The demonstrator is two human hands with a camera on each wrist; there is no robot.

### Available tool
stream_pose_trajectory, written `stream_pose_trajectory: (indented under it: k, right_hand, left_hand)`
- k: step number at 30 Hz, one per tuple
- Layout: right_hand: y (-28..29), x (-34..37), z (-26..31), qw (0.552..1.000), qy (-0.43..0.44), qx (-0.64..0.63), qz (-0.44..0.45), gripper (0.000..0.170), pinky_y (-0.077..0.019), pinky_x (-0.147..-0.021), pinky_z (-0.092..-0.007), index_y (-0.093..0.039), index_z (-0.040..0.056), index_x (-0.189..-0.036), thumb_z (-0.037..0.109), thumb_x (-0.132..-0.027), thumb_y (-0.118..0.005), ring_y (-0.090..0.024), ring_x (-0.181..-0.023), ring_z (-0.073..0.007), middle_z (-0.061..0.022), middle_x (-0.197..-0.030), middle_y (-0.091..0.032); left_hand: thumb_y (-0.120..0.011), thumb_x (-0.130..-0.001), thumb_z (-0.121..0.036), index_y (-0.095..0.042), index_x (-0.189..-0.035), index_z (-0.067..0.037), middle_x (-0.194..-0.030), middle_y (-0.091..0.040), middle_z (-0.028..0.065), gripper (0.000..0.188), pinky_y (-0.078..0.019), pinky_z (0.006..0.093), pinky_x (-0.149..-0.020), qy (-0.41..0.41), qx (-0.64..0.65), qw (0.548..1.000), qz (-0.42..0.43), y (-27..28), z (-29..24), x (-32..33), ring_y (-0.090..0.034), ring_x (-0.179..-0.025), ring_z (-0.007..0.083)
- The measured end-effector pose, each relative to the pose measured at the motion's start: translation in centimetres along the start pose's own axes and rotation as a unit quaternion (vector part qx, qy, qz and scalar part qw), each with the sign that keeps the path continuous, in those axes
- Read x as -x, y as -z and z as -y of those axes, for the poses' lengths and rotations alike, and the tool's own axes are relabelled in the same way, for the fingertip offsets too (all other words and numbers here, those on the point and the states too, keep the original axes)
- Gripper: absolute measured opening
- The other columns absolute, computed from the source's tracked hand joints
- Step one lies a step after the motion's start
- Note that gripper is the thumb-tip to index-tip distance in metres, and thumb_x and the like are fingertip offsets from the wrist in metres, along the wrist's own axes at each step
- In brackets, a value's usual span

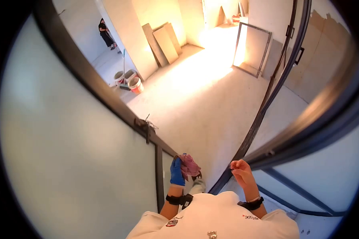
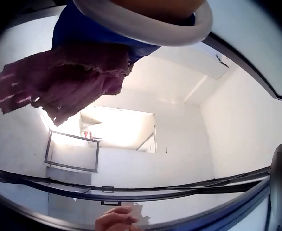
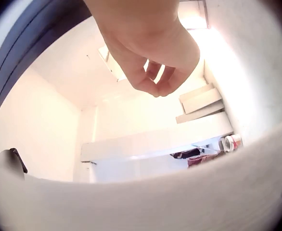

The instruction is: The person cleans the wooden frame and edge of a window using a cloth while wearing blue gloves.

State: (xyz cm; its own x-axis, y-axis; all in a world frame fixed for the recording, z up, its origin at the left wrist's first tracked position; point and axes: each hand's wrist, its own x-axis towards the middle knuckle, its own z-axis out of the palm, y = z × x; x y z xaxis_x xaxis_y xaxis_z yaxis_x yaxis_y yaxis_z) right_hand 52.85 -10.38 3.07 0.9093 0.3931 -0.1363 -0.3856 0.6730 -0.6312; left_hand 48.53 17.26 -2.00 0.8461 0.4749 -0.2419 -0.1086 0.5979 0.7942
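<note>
My left hand (image 1: 177, 172), in a blue glove, grips a crumpled purple cloth (image 1: 190, 166) close beside the left door's dark frame (image 1: 165, 146). In the left wrist view the cloth (image 2: 64, 82) hangs out past the blue glove (image 2: 85, 31), its edges frayed and holed. My bare right hand (image 1: 242, 173) is raised by the lower end of the dark track (image 1: 249, 137). The right wrist view shows the fingers of this hand (image 3: 150, 53) curled, with thumb and fingertips meeting and nothing visible between them.
Frosted glass panels (image 1: 75, 131) flank me on both sides. A latch with loose wires (image 1: 147, 126) juts from the left frame. Beyond the doorway stand buckets (image 1: 135, 85), leaning boards (image 1: 165, 44) and an upright rectangular frame (image 1: 259, 51). A person (image 1: 105, 34) is at the far left.
</note>
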Motion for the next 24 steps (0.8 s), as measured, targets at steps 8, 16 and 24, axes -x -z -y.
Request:
stream_pose_trajectory:
  k: [8, 16, 24]
  right_hand:
    - [-4.1, -15.1, 0.3, 0.999, 0.031, -0.006, 0.009, 0.027, -0.0446, -0.073, -0.0236, -0.047, 0.0067, -0.077, -0.018, -0.071, -0.055, -0.054, -0.083, -0.0159, -0.0088, -0.087, -0.057]
    - [-4.4, -34.5, 0.4, 0.995, -0.064, -0.006, 0.072, 0.023, -0.0445, -0.076, -0.0234, -0.049, 0.0049, -0.079, -0.016, -0.074, -0.056, -0.055, -0.085, -0.0171, -0.0098, -0.091, -0.059]
    - [-5.3, -52.4, 7.9, 0.985, -0.086, 0.067, 0.131, 0.022, -0.0444, -0.079, -0.0234, -0.054, 0.0026, -0.081, -0.018, -0.072, -0.054, -0.055, -0.088, -0.0172, -0.0106, -0.093, -0.060]
  left_hand:
    - [-0.051, -0.091, -0.019, -0.056, -0.106, 0.000, -0.100, -0.061, 0.0067, 0.025, -0.0468, 0.0281, -0.082, 0.027, -0.012, 0.999, 0.014, -4.3, -3.9, -10.8, -0.059, -0.090, 0.0166]
    - [-0.053, -0.090, -0.016, -0.056, -0.108, 0.000, -0.103, -0.061, 0.0092, 0.024, -0.0479, 0.0301, -0.082, -0.026, 0.051, 0.995, -0.078, -4.4, -4.3, -22.6, -0.059, -0.091, 0.0185]
    - [-0.050, -0.090, -0.021, -0.059, -0.104, -0.001, -0.098, -0.063, 0.0088, 0.026, -0.0486, 0.0297, -0.078, -0.083, 0.041, 0.977, -0.190, -9.4, -5.7, -37.1, -0.060, -0.087, 0.0190]
